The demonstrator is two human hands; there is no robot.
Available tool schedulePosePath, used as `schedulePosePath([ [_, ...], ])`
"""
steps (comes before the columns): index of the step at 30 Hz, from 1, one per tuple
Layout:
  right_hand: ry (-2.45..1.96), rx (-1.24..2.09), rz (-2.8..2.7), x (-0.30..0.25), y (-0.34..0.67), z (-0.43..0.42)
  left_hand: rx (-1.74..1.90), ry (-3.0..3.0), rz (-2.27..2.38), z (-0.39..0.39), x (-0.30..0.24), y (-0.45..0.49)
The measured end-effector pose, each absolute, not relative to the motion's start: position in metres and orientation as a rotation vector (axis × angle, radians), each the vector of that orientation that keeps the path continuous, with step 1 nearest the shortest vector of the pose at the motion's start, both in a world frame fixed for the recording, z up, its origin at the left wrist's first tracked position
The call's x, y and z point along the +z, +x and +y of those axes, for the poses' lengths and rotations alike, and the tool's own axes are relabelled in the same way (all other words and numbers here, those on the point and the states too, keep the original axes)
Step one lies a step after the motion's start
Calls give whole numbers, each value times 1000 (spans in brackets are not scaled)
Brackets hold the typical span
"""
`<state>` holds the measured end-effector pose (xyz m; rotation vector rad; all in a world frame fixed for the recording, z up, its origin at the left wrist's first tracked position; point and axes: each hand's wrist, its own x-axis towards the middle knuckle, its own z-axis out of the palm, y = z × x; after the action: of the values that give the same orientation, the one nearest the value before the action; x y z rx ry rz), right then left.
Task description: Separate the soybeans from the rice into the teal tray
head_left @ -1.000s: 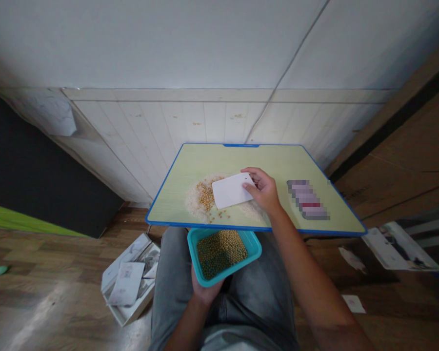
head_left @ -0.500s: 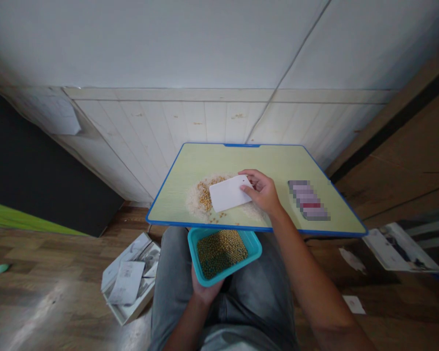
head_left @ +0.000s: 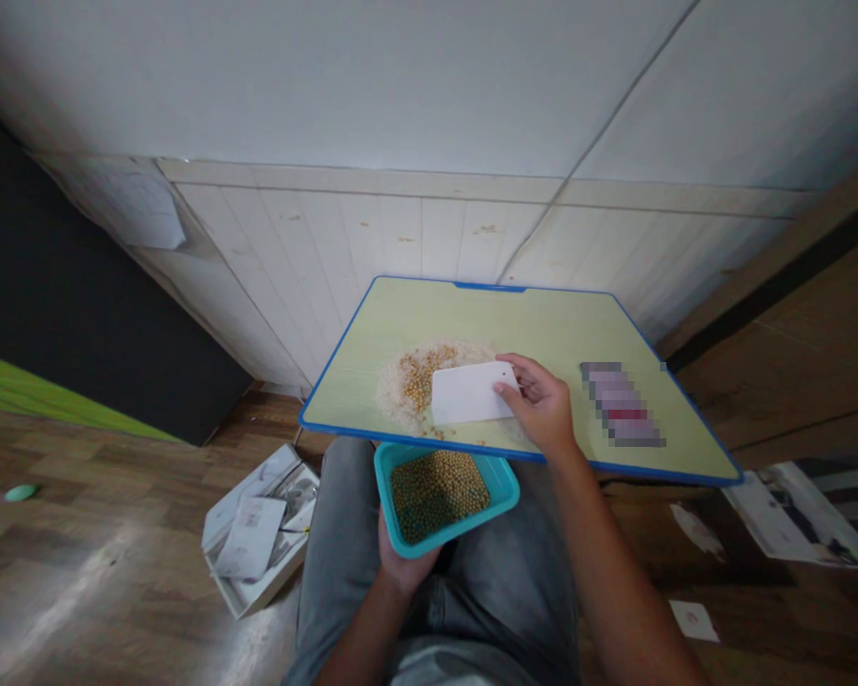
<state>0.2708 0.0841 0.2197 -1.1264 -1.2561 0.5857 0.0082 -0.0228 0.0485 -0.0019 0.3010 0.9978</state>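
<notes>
My right hand [head_left: 543,400] pinches a flat white card [head_left: 472,393] with a small hole near one corner. The card is held over the table, covering part of a spread of white rice [head_left: 393,398] mixed with yellow soybeans [head_left: 418,381]. Below the table's front edge, my left hand [head_left: 406,562] grips a turquoise plastic basket [head_left: 429,545] from underneath; its fingers are mostly hidden. Many soybeans [head_left: 443,486] lie inside the basket, which rests above my lap.
The pale yellow table [head_left: 543,324] has a blue rim and stands against the white wall. A pixelated flat object [head_left: 622,405] lies on its right side. On the floor at the left is an open white box [head_left: 257,543] with papers in it.
The view has turned slightly, so the table sits further right in it. The card in my right hand looks more level and a little nearer the table's front edge. My left hand keeps the basket.
</notes>
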Motion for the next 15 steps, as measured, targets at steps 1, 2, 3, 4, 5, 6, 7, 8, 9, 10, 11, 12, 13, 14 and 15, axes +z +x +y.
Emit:
schedulePosePath([
  [1,-1146,551,-1237,219,269,78,987,-7,285,-23,49,8],
  [2,-1159,525,-1220,218,267,72,975,-12,274,-22,51,9],
  [3,-1165,507,-1204,217,265,66,970,-16,268,-22,53,9],
  [4,-1174,493,-1190,217,263,60,969,-17,267,-22,55,10],
  [5,-1185,480,-1174,216,261,54,971,-19,268,-21,58,11],
  [6,-1197,467,-1154,215,259,49,974,-20,270,-21,61,12],
  [7,-1207,456,-1135,214,257,44,976,-22,270,-21,63,13],
  [8,-1216,449,-1121,213,255,40,977,-23,267,-21,66,14],
  [9,-1222,441,-1108,211,253,36,977,-24,261,-21,69,15],
  [10,-1223,435,-1098,209,251,32,975,-26,255,-21,72,16],
  [11,-1222,432,-1087,208,250,29,973,-28,251,-21,75,17],
  [12,-1221,428,-1074,206,248,27,970,-31,251,-21,78,18],
  [13,-1223,427,-1063,205,247,25,967,-34,254,-21,81,18],
  [14,-1226,425,-1051,204,247,24,966,-35,260,-20,83,19],
  [15,-1232,425,-1042,202,246,23,967,-35,268,-20,86,20],
])
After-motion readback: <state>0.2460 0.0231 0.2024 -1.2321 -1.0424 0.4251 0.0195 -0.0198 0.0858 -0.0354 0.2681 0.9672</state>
